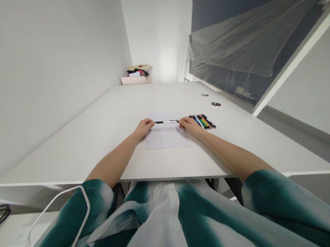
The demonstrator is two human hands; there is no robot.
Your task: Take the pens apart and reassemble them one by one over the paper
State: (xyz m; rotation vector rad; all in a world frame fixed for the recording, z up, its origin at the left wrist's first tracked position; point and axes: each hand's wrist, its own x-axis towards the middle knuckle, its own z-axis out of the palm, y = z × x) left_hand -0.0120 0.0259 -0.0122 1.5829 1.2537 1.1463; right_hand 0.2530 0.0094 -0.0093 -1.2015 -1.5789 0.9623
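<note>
A white pen (166, 122) with a dark grip and a dark clip lies level between my two hands. My left hand (145, 128) pinches its dark-gripped end, and my right hand (190, 125) pinches the end with the clip. Beneath the pen, a white sheet of paper (168, 138) rests on the table. Just right of my right hand, several pens (205, 122) in black, blue, green, yellow and pink lie side by side, partly covered by that hand.
The white table (97, 124) stretches away from me, with a wall on its left. Two round inserts (216, 104) sit at its right edge. A pink box (133, 80) holding folded items stands beyond the far end. A plastic-draped dark panel (232, 39) leans in from the right.
</note>
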